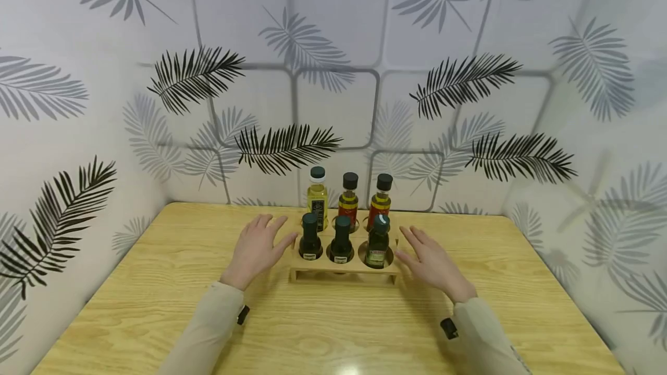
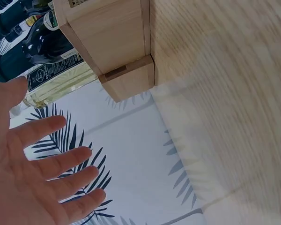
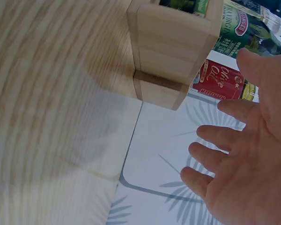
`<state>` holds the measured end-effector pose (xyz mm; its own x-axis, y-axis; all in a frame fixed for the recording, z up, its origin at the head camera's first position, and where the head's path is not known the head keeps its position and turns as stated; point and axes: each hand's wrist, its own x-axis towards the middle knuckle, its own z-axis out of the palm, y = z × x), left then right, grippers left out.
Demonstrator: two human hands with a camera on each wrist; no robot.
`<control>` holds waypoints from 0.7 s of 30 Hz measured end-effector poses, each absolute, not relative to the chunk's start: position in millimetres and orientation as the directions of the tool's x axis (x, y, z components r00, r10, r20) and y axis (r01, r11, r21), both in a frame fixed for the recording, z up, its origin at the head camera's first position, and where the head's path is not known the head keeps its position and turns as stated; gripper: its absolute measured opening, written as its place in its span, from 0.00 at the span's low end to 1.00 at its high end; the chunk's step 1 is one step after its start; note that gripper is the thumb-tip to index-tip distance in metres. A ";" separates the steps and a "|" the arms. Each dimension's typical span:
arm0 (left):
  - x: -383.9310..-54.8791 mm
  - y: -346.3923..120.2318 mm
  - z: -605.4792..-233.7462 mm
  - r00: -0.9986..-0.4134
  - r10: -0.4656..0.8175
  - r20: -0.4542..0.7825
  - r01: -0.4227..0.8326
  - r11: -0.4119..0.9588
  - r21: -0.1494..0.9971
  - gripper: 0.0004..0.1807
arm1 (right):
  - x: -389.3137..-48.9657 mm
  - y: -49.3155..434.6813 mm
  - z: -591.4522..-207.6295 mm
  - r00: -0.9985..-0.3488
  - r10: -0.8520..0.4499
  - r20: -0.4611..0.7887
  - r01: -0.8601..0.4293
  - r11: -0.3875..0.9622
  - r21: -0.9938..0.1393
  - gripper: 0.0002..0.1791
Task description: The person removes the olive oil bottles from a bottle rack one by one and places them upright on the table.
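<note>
A two-tier wooden bottle rack (image 1: 344,278) stands on the table with several bottles in its round holes. In its back row are a bottle of yellow oil (image 1: 317,198) and two red-labelled olive oil bottles (image 1: 348,206). Two dark bottles (image 1: 310,242) and a green-labelled bottle (image 1: 376,250) fill the front row. My left hand (image 1: 257,250) is spread beside the rack's left end, its palm empty in the left wrist view. On the other side, my right hand (image 1: 431,259) has its fingers extended near the right end, holding nothing. Whether either thumb touches the rack, I cannot tell.
The light wooden table (image 1: 333,328) runs back to a wall (image 1: 333,109) with a leaf pattern, close behind the rack. More patterned wall flanks the table on the left and right. Dark straps show at both sleeve cuffs.
</note>
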<state>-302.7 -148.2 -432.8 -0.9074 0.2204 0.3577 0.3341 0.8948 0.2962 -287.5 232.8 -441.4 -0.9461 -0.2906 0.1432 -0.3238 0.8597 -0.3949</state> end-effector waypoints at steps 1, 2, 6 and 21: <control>-302.9 -147.8 -432.3 -0.908 0.213 0.360 0.332 0.891 0.311 0.31 | -288.1 233.1 -441.3 -0.945 -0.294 0.140 -0.326 0.847 -0.420 0.37; -303.2 -147.4 -432.0 -0.912 0.202 0.358 0.327 0.885 0.333 0.31 | -288.9 233.4 -441.3 -0.946 -0.296 0.134 -0.324 0.830 -0.454 0.37; -304.2 -146.6 -429.5 -0.928 0.154 0.338 0.304 0.838 0.454 0.31 | -292.0 235.0 -442.2 -0.949 -0.289 0.124 -0.304 0.742 -0.597 0.35; -313.4 -137.7 -434.1 -0.925 0.165 0.341 0.378 0.464 0.801 0.26 | -290.7 237.2 -456.0 -0.956 -0.294 -0.006 -0.109 0.372 -0.922 0.35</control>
